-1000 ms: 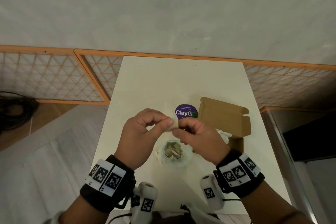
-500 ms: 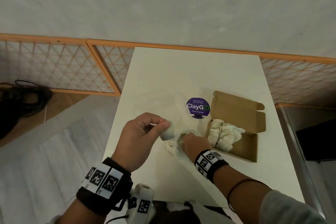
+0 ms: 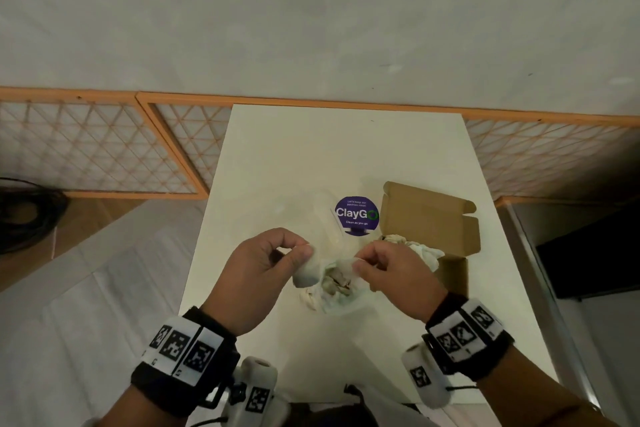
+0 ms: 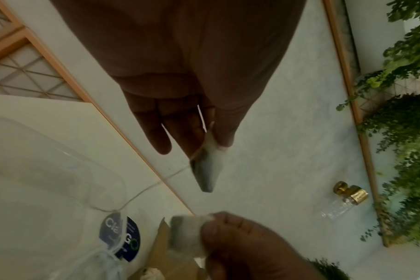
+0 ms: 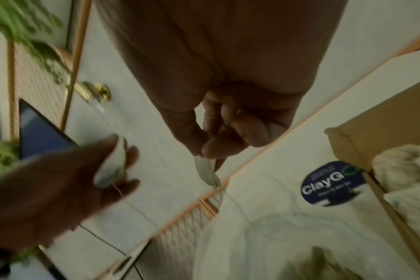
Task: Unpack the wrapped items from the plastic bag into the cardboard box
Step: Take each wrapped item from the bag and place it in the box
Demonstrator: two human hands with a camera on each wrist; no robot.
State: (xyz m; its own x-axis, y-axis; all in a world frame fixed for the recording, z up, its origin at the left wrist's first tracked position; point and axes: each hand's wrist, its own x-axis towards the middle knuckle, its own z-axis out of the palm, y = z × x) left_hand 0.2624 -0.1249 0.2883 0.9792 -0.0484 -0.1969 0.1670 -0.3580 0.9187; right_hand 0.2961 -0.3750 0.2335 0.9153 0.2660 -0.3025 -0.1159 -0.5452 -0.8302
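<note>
Both hands (image 3: 332, 267) are pinching the bag (image 3: 337, 291) open between them, next grabbing another wrapped item for the box (image 3: 446, 253) by the right hand.

My left hand (image 3: 266, 270) and my right hand (image 3: 391, 274) are holding the plastic bag (image 3: 332, 291) open between them over the table (image 3: 346, 156); the cardboard box (image 3: 446, 239) is lying to its right, wrapped items (image 3: 420, 248) sitting inside; the sticker (image 3: 356, 216) is lying behind the bag.
</note>
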